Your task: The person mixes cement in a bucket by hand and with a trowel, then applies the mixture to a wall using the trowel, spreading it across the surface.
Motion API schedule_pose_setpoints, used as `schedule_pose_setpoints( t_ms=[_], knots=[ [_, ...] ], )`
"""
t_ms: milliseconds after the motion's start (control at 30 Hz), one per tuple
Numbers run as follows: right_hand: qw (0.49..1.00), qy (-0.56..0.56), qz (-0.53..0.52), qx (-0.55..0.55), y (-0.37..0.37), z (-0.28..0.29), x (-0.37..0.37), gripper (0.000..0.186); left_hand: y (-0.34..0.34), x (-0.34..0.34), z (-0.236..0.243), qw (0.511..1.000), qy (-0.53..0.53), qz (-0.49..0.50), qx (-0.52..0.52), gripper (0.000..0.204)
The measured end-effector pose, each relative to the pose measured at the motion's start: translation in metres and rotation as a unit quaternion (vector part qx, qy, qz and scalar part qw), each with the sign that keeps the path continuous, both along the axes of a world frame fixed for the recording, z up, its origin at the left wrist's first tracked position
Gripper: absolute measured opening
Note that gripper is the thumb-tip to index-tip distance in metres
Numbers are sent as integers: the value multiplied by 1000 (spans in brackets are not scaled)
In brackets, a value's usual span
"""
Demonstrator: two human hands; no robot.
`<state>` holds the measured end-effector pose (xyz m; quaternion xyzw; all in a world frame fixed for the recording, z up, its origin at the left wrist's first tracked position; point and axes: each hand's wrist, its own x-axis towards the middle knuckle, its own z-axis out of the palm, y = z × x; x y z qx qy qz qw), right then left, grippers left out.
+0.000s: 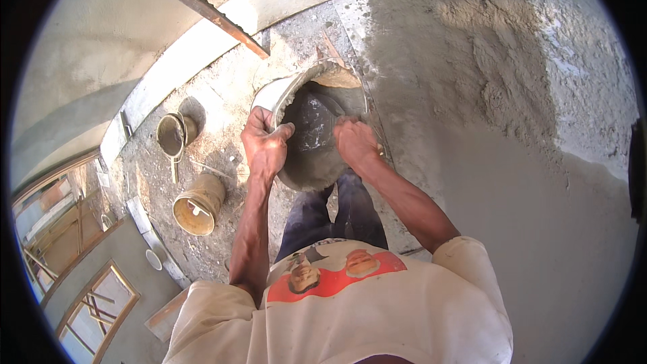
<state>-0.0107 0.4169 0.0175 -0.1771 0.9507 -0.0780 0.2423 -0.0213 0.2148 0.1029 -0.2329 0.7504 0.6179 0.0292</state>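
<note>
left hand (264, 149) grasped the rim of the mortar-caked bucket (311, 170) at the frame's centre, probably to steady it; right hand (356, 140) curled at its mouth, blurred, whether around a tool i couldn't tell.

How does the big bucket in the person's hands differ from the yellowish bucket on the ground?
The large bucket looks wider-mouthed than the yellowish bucket. The large bucket is held at its rim by the left hand, while the yellowish bucket rests on the ground, untouched. Thick grey residue crusts the large bucket's rim; the yellowish bucket's rim looks much cleaner. Both have round, open mouths.
</note>
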Motion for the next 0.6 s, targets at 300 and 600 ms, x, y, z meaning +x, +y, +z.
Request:
schedule_pose_setpoints(
  t_ms=[300, 600],
  knots=[
    [984, -25, -124, -124, 14, 96, 65, 18, -3, 16, 96, 972, 151, -157, 86, 34],
    [978, -81, -120, -149, 8, 126, 115, 30, -11, 48, 129, 950, 170, -241, 105, 37]
  ],
)
